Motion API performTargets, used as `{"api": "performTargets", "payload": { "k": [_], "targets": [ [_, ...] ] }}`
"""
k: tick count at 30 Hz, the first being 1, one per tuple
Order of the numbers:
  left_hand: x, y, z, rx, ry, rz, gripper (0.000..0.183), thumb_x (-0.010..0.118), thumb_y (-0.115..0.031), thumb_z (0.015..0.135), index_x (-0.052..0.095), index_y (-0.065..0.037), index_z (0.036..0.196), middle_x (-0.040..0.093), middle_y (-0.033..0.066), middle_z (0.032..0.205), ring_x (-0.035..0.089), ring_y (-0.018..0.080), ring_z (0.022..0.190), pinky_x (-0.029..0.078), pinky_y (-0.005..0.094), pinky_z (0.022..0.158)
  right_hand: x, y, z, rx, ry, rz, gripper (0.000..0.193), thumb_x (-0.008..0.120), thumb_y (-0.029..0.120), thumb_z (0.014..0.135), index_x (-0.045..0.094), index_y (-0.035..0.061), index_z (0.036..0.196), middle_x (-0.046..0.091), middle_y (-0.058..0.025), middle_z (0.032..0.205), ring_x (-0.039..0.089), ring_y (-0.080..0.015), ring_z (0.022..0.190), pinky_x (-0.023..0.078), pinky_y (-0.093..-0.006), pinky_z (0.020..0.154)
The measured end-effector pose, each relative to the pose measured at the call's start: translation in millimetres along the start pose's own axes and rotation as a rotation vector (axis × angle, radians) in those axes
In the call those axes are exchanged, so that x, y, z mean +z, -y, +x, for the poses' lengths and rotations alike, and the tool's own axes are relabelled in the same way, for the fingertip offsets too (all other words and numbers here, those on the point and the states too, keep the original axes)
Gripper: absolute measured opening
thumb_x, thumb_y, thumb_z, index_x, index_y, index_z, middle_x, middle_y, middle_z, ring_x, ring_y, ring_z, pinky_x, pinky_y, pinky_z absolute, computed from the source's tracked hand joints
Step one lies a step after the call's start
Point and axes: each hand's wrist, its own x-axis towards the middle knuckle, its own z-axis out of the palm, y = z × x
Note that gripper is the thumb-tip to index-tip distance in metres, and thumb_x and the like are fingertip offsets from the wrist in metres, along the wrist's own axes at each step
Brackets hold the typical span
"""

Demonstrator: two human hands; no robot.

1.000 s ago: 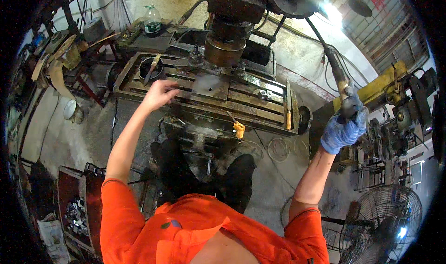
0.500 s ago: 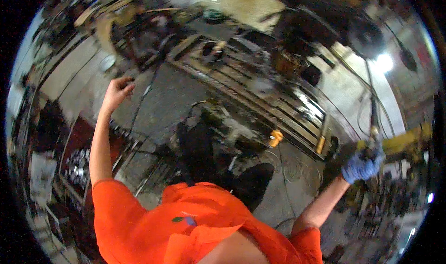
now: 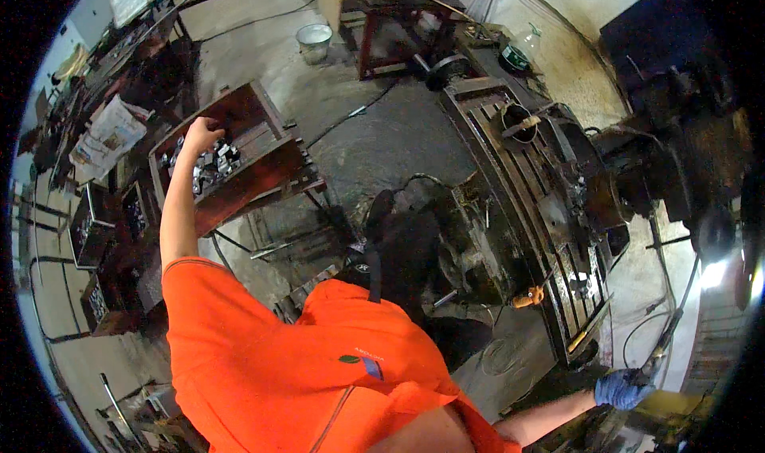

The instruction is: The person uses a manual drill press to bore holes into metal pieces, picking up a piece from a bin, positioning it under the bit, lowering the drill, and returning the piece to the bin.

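My bare left hand (image 3: 205, 133) is over a red-brown wooden box (image 3: 244, 106) holding a heap of small metal pieces (image 3: 213, 166). Its fingers are curled together, and I cannot make out what they hold, if anything. To the far right, my right hand (image 3: 625, 389) wears a blue glove. The gloved fingers are wrapped round the lower end of a dark rod-like handle (image 3: 660, 349). Between my two hands stands a machine with a long slotted metal table (image 3: 510, 182). A round dark container (image 3: 518, 126) with a brush-like stick rests on that table.
An orange-yellow knob (image 3: 527, 297) juts from the machine's near side. Further back are a metal bucket (image 3: 314, 42), a dark red stand (image 3: 369, 47) and a green-labelled clear bottle (image 3: 515, 57). Dark bins (image 3: 90, 226) of parts stand left of the box. A cable (image 3: 335, 122) crosses the floor.
My view has swung left, bringing the wooden box under my left hand into full sight. My right hand stays on the handle and now appears lower in the view.
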Motion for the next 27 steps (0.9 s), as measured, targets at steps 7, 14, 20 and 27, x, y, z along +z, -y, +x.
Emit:
{"api": "performTargets", "payload": {
  "k": [7, 14, 20, 27],
  "targets": [
    [30, 26, -10, -0.041, -0.027, 0.575, 0.031, 0.062, -0.019, 0.068, 0.06, -0.006, 0.095, 0.063, 0.0152, 0.094, 0.061, 0.0296, 0.087, 0.049, 0.0391, 0.072, -7, -4, 18, -0.028, -0.013, -0.066, 0.015, 0.063, 0.015, 0.076, 0.063, -0.0002, 0.078, 0.064, -0.0112, 0.074, 0.059, -0.0245, 0.06, 0.048, -0.0335, 0.055],
    [72, 17, 18, 0.112, 0.167, 0.925, 0.022, 0.048, -0.015, 0.079, 0.058, -0.01, 0.098, 0.061, 0.011, 0.102, 0.058, 0.0287, 0.095, 0.047, 0.0404, 0.076, -26, -2, 37, -0.042, 0.159, 0.032, 0.023, 0.057, 0.013, 0.079, 0.06, 0.0005, 0.098, 0.062, -0.013, 0.096, 0.056, -0.0247, 0.088, 0.045, -0.0354, 0.078],
    [88, 63, 59, 0.16, 0.233, 1.046, 0.022, 0.048, -0.018, 0.082, 0.058, -0.011, 0.1, 0.061, 0.0093, 0.1, 0.06, 0.0267, 0.091, 0.049, 0.0408, 0.075, -13, 14, 52, 0.399, 0.054, 0.849, 0.014, 0.058, 0.014, 0.078, 0.059, 0.0011, 0.083, 0.063, -0.0129, 0.096, 0.059, -0.0231, 0.084, 0.046, -0.0341, 0.077],
    [35, 15, 47, -0.181, 0.114, -0.81, 0.03, 0.058, -0.028, 0.085, 0.056, -0.002, 0.1, 0.06, 0.0057, 0.085, 0.059, 0.0115, 0.082, 0.048, 0.0248, 0.066, -29, 19, 77, 0.282, 0.041, 0.615, 0.009, 0.058, 0.003, 0.078, 0.059, 0.0018, 0.087, 0.065, -0.0088, 0.088, 0.061, -0.0198, 0.083, 0.048, -0.0298, 0.075]
  ]
}}
